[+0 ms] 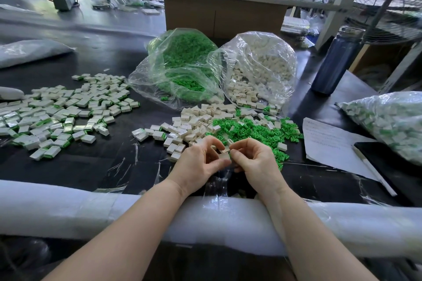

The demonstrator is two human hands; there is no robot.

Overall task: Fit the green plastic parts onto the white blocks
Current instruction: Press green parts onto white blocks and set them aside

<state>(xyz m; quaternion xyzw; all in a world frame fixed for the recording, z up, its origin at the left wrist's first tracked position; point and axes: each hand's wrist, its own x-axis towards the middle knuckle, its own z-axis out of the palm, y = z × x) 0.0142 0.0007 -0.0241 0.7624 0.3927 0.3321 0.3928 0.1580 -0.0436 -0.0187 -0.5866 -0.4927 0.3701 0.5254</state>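
My left hand and my right hand meet over the near middle of the black table, fingers curled. Between their fingertips they pinch a white block; a sliver of green shows at its right edge under my right thumb. Just beyond lie a loose heap of white blocks and a heap of green plastic parts. A spread of blocks fitted with green parts covers the left of the table.
Two open clear bags stand behind the heaps: green parts and white blocks. A dark bottle, a sheet of paper with a pen, and a bag of fitted blocks lie right. White foam padding lines the near edge.
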